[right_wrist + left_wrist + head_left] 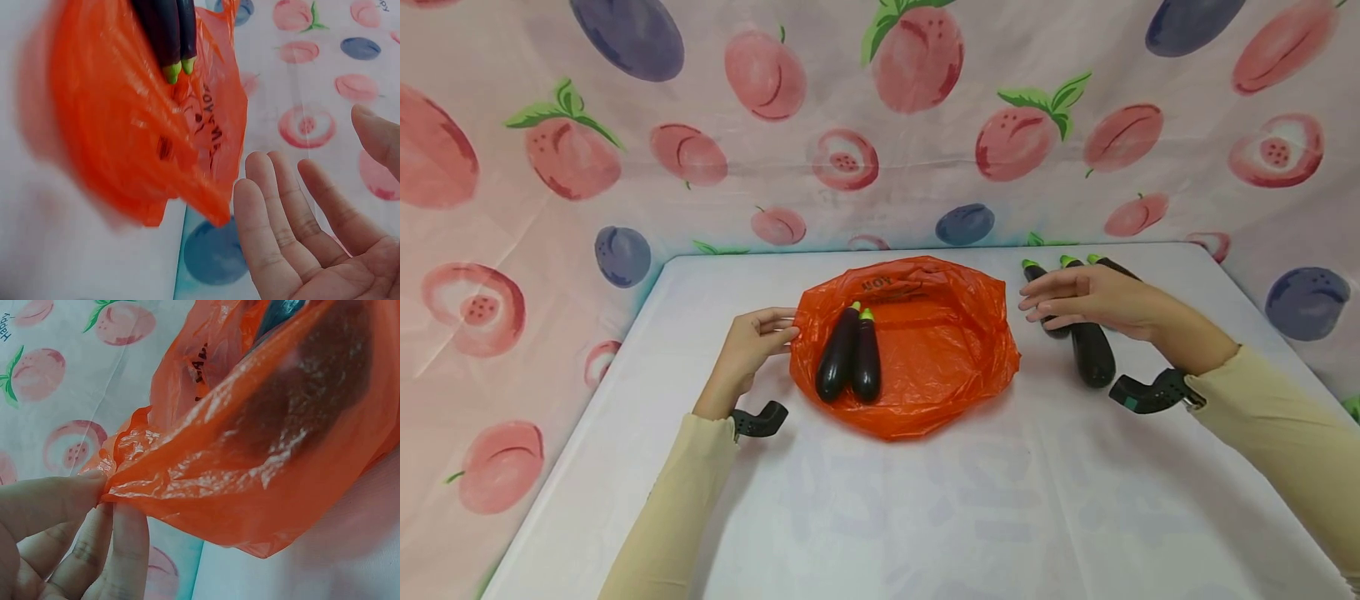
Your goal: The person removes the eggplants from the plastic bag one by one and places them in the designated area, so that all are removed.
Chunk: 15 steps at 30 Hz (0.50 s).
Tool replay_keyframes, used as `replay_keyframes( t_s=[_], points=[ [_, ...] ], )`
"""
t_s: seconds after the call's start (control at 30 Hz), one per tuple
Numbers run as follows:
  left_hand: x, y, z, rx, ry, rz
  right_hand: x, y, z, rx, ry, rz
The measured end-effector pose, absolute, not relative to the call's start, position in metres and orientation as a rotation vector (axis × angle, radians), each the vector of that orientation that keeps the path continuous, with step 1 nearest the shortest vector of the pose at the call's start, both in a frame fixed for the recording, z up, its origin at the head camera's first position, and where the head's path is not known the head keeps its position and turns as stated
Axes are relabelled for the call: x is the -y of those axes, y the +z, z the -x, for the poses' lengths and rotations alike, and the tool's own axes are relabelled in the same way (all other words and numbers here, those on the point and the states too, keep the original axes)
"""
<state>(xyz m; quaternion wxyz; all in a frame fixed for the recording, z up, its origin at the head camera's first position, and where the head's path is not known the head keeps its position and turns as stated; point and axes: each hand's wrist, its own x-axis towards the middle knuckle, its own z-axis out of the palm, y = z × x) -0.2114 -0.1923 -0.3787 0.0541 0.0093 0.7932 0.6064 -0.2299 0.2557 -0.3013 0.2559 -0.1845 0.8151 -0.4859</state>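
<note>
An orange plastic bag [940, 358] lies spread open on the white table, with dark lettering on its far side. Two eggplants [838, 354] with green stem ends rest side by side in its left part. My left hand [751, 346] pinches the bag's left edge between thumb and fingers, seen closely in the left wrist view, where the plastic [187, 469] is drawn toward the fingertips. To the right of the bag, my right hand [1093, 298] hovers with fingers extended and nothing in them; its palm [337, 275] shows bare. Beneath and behind it lie more eggplants [1093, 358], partly hidden.
The white table [940, 517] has its far edge against a fruit-printed cloth [865, 108]. That cloth also hangs along the left and right sides. A black wrist camera [1150, 392] juts below my right wrist, and another device [762, 419] below my left.
</note>
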Motion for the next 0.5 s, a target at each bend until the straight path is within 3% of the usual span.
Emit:
replay_keyframes(
  t_s=[0.5],
  points=[
    [0.192,-0.380,0.213,-2.407,1.841,-0.017,-0.219,-0.312,0.245,-2.169,-1.267,0.516]
  ],
)
